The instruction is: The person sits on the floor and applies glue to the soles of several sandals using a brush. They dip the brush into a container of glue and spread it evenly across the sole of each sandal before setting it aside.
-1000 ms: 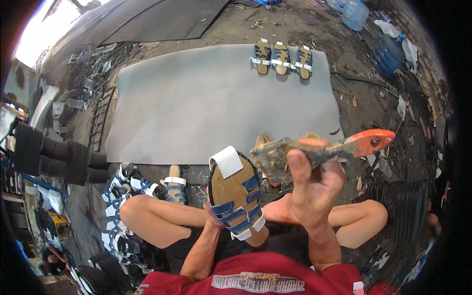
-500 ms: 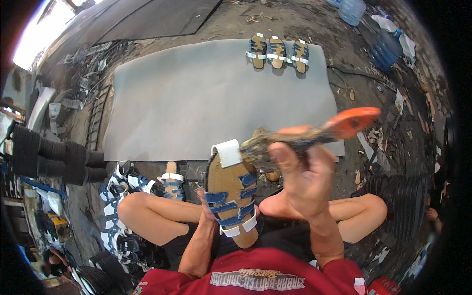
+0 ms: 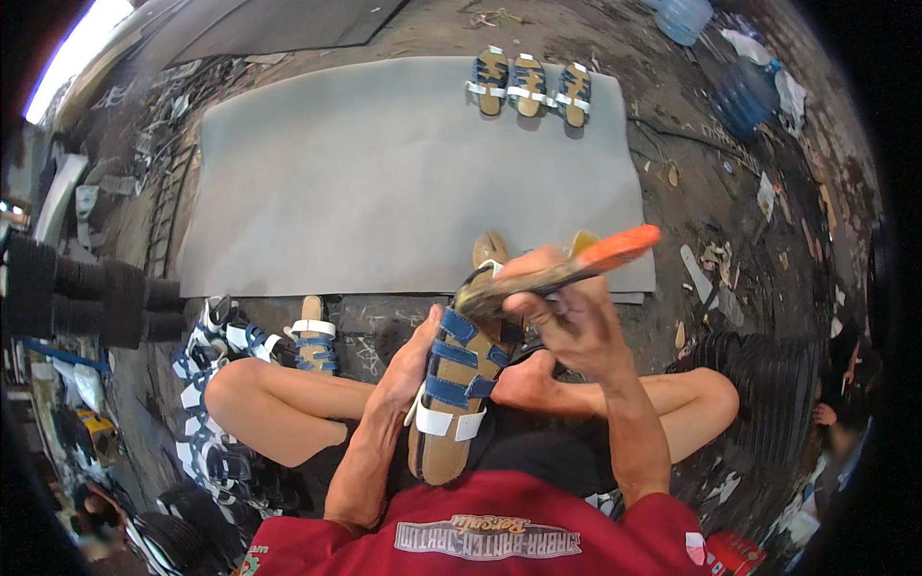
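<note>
My left hand [image 3: 411, 370] grips a sandal [image 3: 444, 453] by its side, low in front of my body. The sandal has a tan footbed, blue straps and a white strap near the end closest to me. Closed around a brush [image 3: 619, 250] with an orange handle is my right hand [image 3: 581, 331]. Dark, crusted residue coats the brush's lower part, and its tip is at the sandal's far end, partly hidden by my fingers. Just beyond, a brown rounded end [image 3: 490, 250] of something shows at the sheet's near edge.
A large grey sheet [image 3: 384, 182] covers the floor ahead, with three sandals [image 3: 527, 88] at its far right. One sandal [image 3: 315, 348] lies by my left knee, beside a heap of sandals [image 3: 226, 437]. Dark stacked pieces [image 3: 759, 403] stand right; water jugs [image 3: 744, 99] lie far right.
The sandal has turned and shifted slightly left and nearer my body. My right hand has brought the brush left and down over the sandal's far end.
</note>
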A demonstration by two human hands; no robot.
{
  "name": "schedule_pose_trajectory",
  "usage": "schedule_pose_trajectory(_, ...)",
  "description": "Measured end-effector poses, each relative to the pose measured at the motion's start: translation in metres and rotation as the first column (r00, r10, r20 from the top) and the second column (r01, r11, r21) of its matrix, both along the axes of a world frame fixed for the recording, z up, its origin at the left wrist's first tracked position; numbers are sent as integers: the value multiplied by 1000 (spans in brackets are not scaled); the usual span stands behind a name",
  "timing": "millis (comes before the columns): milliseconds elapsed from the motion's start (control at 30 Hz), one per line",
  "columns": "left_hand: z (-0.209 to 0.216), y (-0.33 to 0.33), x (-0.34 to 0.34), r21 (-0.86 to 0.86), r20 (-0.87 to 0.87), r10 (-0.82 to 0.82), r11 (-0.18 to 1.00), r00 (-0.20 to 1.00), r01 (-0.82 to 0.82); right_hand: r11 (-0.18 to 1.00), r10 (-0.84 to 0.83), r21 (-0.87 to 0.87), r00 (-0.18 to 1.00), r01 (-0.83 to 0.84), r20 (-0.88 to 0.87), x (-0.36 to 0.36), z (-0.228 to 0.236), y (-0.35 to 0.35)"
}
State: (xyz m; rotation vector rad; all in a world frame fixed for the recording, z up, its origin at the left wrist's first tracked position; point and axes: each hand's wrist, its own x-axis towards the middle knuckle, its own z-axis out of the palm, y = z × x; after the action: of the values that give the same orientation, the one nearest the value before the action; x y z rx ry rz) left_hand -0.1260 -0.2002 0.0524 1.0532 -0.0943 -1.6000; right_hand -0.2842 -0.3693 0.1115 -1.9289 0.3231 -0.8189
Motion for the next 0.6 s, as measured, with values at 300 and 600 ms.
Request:
schedule_pose_trajectory(300,-13,11,8,-83,-482,135,977,866,-199,977,207,-28,976,-209,-72,-9,-18,-31)
schedule_pose_trajectory(600,-28,9,-4,-42,-501,162,977,850,-211,950,312,19,945,-311,-96,14,11,-51)
